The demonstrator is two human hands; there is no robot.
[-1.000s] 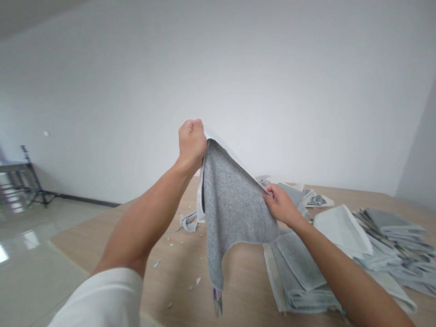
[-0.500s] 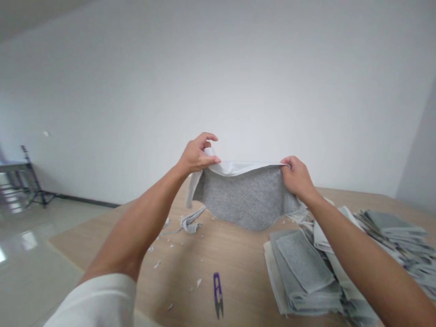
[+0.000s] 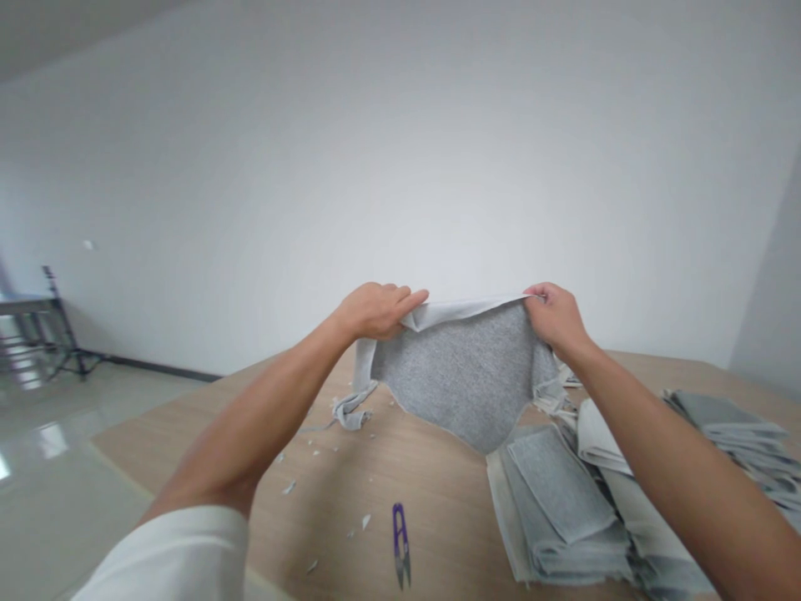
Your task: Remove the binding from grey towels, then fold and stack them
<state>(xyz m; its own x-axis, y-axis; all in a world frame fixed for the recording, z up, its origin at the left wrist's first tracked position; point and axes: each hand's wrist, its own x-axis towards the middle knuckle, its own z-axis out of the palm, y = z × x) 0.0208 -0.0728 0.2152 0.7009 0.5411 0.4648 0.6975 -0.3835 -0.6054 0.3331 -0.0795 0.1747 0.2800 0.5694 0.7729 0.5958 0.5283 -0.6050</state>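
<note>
I hold a grey fabric piece point(image 3: 463, 380) with a white backing up above the wooden table point(image 3: 350, 476). My left hand point(image 3: 375, 310) pinches its upper left corner. At the upper right corner my right hand point(image 3: 556, 317) grips the same top edge. The cloth hangs between both hands, its lower edge sagging to a point over the table.
Purple thread snips point(image 3: 400, 555) lie on the table near the front edge. A stack of folded grey pieces point(image 3: 556, 509) sits at the right, with more piles point(image 3: 732, 434) beyond it. A crumpled fabric strip point(image 3: 348, 411) and small white scraps point(image 3: 313, 455) lie at the left. A metal frame point(image 3: 37, 334) stands far left.
My left hand has come down from head height and my right hand has risen, so the cloth went from hanging steeply to being stretched level between both hands.
</note>
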